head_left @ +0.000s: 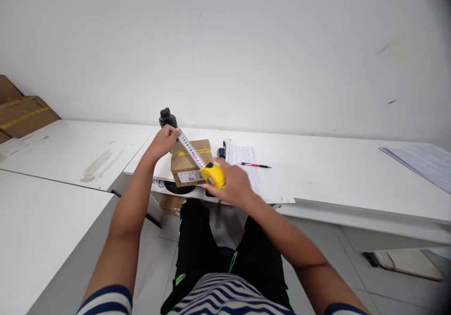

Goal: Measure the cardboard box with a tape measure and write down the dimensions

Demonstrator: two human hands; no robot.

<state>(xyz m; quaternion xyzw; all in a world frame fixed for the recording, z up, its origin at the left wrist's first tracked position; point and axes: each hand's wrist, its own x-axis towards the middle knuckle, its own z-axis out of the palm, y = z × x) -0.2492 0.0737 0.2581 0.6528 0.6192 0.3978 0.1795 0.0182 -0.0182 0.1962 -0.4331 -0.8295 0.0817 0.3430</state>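
A small cardboard box (185, 168) with yellow tape and a white label stands at the near edge of the white table (334, 174). My right hand (234, 183) is closed round a yellow tape measure (214, 175) at the box's near right corner. The white blade (190, 149) runs diagonally over the box top to its far left corner. There my left hand (165, 139) pinches the blade's end.
A black bottle (167, 117) stands behind the box. To its right lie a small dark object (221, 152), a printed sheet (246, 162) and a red pen (254, 165). More papers (421, 159) lie far right. Flat cardboard (21, 114) leans at far left.
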